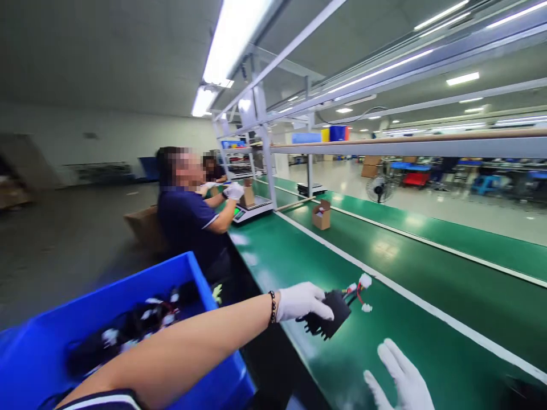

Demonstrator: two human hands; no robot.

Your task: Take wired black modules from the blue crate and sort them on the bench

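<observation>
Stretched from the lower left of the frame to just right of the centre with the left arm, bare below a dark, white-edged sleeve and ringed at the wrist by a beaded bracelet. Raised at the bottom edge, right of the middle, with fingers pointing up the frame: see the right hand, white-gloved. Behind and under the forearm, at lower left, note a blue bin, heaped with dark parts and white connectors, too blurred to count. Near the upper centre, on the green desk, note an open cardboard box with something pale inside, too small to name. Farther left, see a co-worker with gloved hands at another carton by a scale. Gripping a black device with the white-gloved left hand, thumb and fingers closed about its near end, over the desk, right of the centre; trailing red and dark wires with white plugs. Touching nothing with the right hand, thumb and fingers spread wide.
</observation>
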